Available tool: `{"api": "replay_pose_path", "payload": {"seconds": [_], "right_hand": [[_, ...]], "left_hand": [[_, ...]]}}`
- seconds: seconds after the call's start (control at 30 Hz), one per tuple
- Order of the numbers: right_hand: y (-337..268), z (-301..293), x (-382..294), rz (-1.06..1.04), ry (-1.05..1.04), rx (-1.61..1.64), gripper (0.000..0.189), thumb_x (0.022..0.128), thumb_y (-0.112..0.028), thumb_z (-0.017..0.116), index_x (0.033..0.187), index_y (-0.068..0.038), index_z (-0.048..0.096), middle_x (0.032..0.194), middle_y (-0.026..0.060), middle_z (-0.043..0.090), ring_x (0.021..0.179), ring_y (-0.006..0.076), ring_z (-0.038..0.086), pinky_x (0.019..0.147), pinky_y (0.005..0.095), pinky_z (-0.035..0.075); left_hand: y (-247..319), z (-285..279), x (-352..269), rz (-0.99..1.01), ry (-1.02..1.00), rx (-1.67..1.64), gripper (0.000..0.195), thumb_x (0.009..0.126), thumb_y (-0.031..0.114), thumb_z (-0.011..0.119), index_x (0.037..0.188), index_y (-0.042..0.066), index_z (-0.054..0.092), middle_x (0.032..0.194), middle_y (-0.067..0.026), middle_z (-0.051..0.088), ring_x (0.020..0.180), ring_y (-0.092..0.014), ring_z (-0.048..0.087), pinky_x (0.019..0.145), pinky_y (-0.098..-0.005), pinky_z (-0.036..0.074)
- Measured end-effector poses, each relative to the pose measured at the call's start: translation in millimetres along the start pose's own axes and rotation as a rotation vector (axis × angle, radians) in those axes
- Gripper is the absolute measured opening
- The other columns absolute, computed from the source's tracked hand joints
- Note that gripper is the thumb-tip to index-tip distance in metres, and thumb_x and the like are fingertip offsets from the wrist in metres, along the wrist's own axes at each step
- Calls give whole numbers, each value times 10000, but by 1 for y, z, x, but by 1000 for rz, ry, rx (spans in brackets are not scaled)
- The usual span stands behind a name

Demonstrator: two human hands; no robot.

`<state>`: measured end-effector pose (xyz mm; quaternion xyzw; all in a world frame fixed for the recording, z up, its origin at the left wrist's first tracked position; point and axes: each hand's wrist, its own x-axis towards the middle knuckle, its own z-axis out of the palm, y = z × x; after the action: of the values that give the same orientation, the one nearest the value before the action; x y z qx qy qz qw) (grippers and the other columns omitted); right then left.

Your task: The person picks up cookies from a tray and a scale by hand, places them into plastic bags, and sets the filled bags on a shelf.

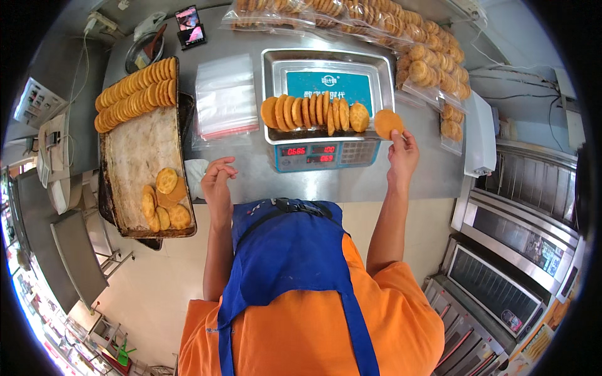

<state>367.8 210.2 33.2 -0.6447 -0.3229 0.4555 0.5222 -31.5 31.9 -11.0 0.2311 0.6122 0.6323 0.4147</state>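
My right hand (403, 152) holds a round flat pastry (388, 124) by its lower edge, just off the right rim of a digital scale's metal pan (329, 56). A row of similar pastries (305, 112) stands on edge across the pan, with one at the right end showing its face. Lit red digits show on the scale's display panel (324, 157). My left hand (219, 178) is raised near the counter's front edge, its fingers loosely curled and holding nothing. Between the scale and the baking tray lies a stack of clear zip bags (225, 94).
At left, a worn baking tray (136, 155) carries rows of pastries and a loose pile. Bagged pastries (367, 19) line the counter's back and right. A metal bowl (157, 51) and a phone (191, 28) stand at the back left. Ovens (512, 235) are on the right.
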Motion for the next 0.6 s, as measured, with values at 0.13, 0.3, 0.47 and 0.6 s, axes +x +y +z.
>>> {"api": "replay_pose_path", "payload": {"seconds": [0.13, 0.3, 0.47, 0.6], "right_hand": [[15, 18, -1, -7, -51, -39, 363, 996, -159, 774, 1305, -9, 658, 841, -32, 660, 631, 23, 468, 549, 209, 351], [17, 31, 3, -12, -181, -205, 417, 997, -193, 780, 1367, -35, 671, 840, -32, 658, 625, 40, 465, 557, 210, 363], [33, 21, 10, -154, -162, -635, 411, 1000, -301, 746, 1293, -13, 734, 783, 61, 749, 733, 134, 690, 714, 310, 524], [35, 17, 10, -209, -97, -786, 422, 1003, -363, 725, 1244, -19, 763, 757, 75, 740, 720, 182, 712, 737, 340, 544]], "left_hand": [[7, 12, 0, -12, -81, -9, 173, 943, -40, 552, 830, -17, 680, 1122, -138, 722, 842, -134, 612, 785, -281, 498], [9, 15, -4, -7, -124, -17, 171, 954, -42, 540, 850, -16, 674, 1113, -145, 725, 849, -138, 616, 796, -286, 504], [5, 9, -8, -42, -163, 44, 189, 940, -31, 482, 821, 19, 620, 1101, -165, 716, 864, -178, 628, 850, -329, 515], [3, 6, -13, -22, -209, 20, 198, 955, -34, 506, 794, 9, 613, 1068, -143, 712, 879, -174, 632, 866, -317, 524]]}}
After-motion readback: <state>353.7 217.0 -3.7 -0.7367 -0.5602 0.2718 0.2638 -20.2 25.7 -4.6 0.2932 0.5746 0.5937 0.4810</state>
